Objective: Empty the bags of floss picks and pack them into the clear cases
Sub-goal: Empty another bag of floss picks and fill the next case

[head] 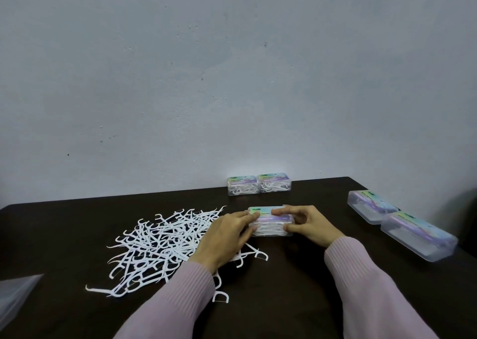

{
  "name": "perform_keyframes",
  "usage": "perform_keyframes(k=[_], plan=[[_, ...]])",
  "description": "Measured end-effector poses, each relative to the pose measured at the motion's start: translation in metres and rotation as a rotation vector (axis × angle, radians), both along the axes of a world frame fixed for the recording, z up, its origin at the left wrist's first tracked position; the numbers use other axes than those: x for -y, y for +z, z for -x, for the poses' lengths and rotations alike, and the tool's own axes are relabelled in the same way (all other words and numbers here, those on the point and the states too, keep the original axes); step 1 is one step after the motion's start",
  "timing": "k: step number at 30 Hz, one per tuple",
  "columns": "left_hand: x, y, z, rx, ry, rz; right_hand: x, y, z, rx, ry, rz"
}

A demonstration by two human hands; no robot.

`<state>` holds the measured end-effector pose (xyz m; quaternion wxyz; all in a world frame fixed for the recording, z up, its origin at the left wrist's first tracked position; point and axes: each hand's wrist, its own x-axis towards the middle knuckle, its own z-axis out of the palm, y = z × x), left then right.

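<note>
Both the left hand and the right hand are clamping a filled clear case just right of the loose floss picks on the tabletop, seemingly pressing its light, slippery, rigid lid closed at the ends.

The person wears a long-sleeved knit top in pale pink-lilac. The left sleeve enters from about 7 o'clock, the right sleeve from about 5 o'clock. Both show fine vertical ribbing along their length and end in snug cuffs at the wrists. The left hand and right hand are bare, without rings or watch.
</note>
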<state>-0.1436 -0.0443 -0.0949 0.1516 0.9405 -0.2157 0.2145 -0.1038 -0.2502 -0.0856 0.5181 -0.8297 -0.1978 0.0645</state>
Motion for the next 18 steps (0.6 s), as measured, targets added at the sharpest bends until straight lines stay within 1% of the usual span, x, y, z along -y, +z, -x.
perform_keyframes(k=[3,5,10,14,16,18], plan=[[0.002,0.006,0.002,0.043,0.015,-0.159,-0.002,0.001,0.001,-0.025,-0.002,-0.005],[0.002,0.007,0.002,0.051,0.021,-0.203,-0.003,0.001,0.001,-0.051,-0.014,-0.011],[0.004,0.008,0.000,0.052,0.040,-0.264,-0.001,0.000,0.000,-0.049,0.000,0.005],[0.000,0.007,-0.002,0.026,0.057,-0.221,-0.007,0.000,0.000,-0.019,-0.024,0.014],[-0.006,0.008,-0.002,-0.016,0.081,-0.190,-0.013,0.000,0.001,0.082,-0.133,0.087],[-0.014,0.011,-0.001,-0.049,0.118,-0.107,-0.022,0.000,0.003,0.291,-0.243,0.246]])
